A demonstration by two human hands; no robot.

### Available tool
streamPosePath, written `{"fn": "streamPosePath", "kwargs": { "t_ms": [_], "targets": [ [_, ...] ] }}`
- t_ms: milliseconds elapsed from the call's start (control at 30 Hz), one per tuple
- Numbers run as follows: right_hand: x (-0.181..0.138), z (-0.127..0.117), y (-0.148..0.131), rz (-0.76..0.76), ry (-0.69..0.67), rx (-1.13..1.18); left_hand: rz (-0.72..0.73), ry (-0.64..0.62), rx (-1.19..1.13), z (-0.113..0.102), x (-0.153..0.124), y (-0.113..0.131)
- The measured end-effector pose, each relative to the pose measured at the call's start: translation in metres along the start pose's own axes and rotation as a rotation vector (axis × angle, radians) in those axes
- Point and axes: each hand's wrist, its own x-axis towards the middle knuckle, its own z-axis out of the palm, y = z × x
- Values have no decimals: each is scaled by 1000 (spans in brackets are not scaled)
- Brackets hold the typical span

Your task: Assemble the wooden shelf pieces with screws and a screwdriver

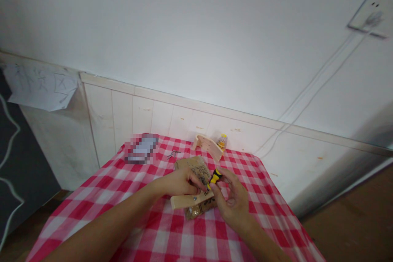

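My right hand (235, 198) grips a small yellow and black screwdriver (215, 177), tilted with its lower end toward a pale, curved wooden piece (184, 201). The fingers of my left hand (184, 182) are bent and closed at the far edge of this piece, close to the screwdriver's lower end; their exact hold is partly hidden. A round metal screw head (195, 198) shows in the wood. Beneath the piece lies a brown cardboard package (188, 163) with black print and shiny clear tape. The screwdriver's tip is hidden by my fingers.
Several loose screws (174, 154) lie beyond the package on the red-and-white checked tablecloth (166, 239). Another curved wooden part (210, 146) stands near the wall beside a small yellow-capped container (222, 141). A blurred-out flat device (143, 148) lies at the back left.
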Motion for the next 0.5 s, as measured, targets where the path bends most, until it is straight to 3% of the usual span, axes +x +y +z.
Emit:
{"fn": "streamPosePath", "kwargs": {
  "t_ms": [500],
  "targets": [
    [2,3,1,0,34,12,-8,-7,-8,-1,-1,4]
  ]
}}
